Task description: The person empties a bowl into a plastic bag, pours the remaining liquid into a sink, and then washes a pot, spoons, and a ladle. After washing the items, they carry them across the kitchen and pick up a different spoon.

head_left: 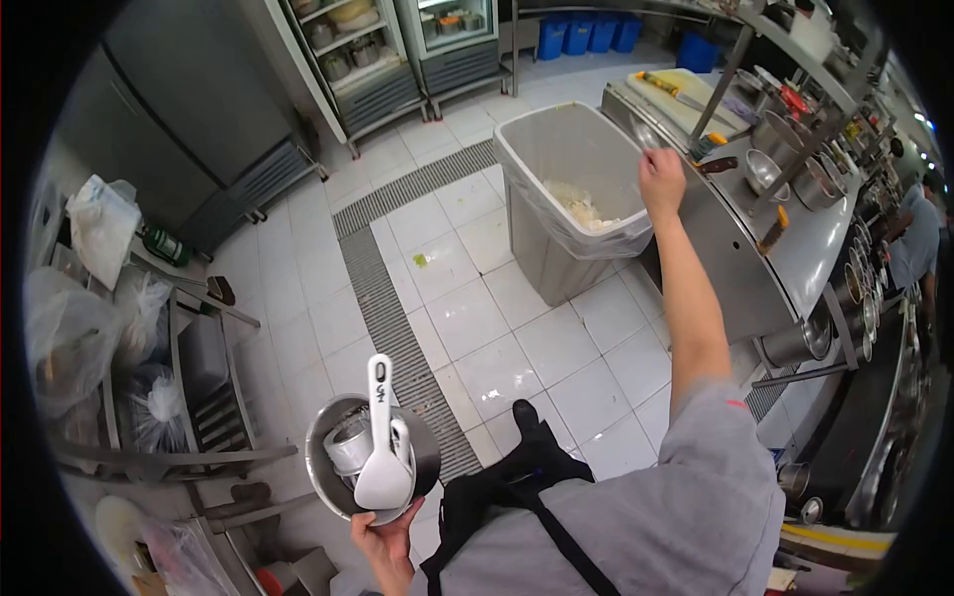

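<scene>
My left hand (386,544) is wrapped around the lower side of a steel bowl (320,467). A white spatula (386,477) stands in the bowl, its handle rising above the rim. Beside it inside the bowl lies a small metal container (348,449). My right hand (663,183) is stretched out, with its fingers closed, at the right corner of a grey trash bin (552,260). Whether those fingers grip the rim or something small is hidden. A clear liner hangs over the bin's edge, and pale food scraps (581,206) lie inside.
Right of the bin stands a steel counter (711,233) with knives, a cutting board (686,104) and metal bowls. A shelf rack (184,397) with plastic bags is on the left. Refrigerators (184,109) line the back. A drain grate (383,288) crosses the tiled floor. Another person (912,233) is far right.
</scene>
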`<state>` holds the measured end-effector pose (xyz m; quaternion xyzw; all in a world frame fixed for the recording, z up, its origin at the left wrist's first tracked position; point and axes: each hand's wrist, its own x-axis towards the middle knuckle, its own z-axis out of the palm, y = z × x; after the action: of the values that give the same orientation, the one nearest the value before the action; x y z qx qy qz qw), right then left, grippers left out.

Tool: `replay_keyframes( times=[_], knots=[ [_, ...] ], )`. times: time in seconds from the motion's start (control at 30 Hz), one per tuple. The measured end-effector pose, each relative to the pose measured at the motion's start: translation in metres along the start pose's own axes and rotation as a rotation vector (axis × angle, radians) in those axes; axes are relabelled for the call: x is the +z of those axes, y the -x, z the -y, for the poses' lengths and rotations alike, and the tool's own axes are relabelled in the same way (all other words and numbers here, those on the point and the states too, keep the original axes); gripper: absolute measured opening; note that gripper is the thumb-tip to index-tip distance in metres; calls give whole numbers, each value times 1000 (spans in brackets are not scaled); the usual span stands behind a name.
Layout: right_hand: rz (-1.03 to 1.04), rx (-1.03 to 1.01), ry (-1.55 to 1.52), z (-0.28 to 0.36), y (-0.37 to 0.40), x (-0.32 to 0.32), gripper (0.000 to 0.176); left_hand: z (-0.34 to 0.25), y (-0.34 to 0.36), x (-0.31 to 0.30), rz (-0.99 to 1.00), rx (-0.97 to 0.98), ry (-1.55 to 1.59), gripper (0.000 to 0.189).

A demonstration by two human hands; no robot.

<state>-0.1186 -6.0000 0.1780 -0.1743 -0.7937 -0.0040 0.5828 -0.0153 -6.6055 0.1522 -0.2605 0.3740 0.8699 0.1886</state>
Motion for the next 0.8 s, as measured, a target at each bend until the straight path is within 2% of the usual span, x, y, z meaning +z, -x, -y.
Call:
replay_keyframes(
  times=[0.03, 0.1, 0.23, 0.33, 0.43, 0.47, 0.5, 0.53, 0.57, 0.6, 0.67, 0.73, 0.8],
  knots=[
    [28, 7, 0, -17, 0, 26, 9, 3, -3, 13, -75, 43, 18, 61],
    [489, -269, 271, -47, 4, 72, 6, 7, -10, 39, -109, 80, 13, 59],
    [466, -296, 276, -69, -14, 118, 3, 11, -17, 66, -159, 148, 9, 57],
    [324, -243, 219, -61, -27, 121, 3, 15, -15, 80, -189, 199, 42, 58],
    [399, -236, 205, -56, 10, 109, 7, 17, -9, 80, -207, 229, 81, 60],
    [626, -114, 279, -54, 46, 108, 14, 18, -7, 75, -207, 234, 92, 61],
    [698, -204, 335, -65, 95, 117, 21, 18, -5, 68, -247, 291, 153, 61],
    [1174, -23, 323, -106, 157, 138, 26, 16, -4, 59, -209, 248, 167, 62],
    [1156, -6, 259, -85, 155, 121, 26, 17, -2, 55, -169, 218, 189, 63],
    [1118, -26, 218, -95, 165, 143, 22, 16, -5, 73, -213, 249, 180, 65],
    [869, -178, 107, -64, 143, 169, 16, 15, -7, 58, -238, 305, 261, 66],
    [821, -147, 104, -2, 113, 192, 13, 19, -7, 38, -257, 340, 325, 66],
    [771, -176, -10, 62, 122, 228, 12, 22, -8, 24, -291, 411, 376, 65]
  ],
)
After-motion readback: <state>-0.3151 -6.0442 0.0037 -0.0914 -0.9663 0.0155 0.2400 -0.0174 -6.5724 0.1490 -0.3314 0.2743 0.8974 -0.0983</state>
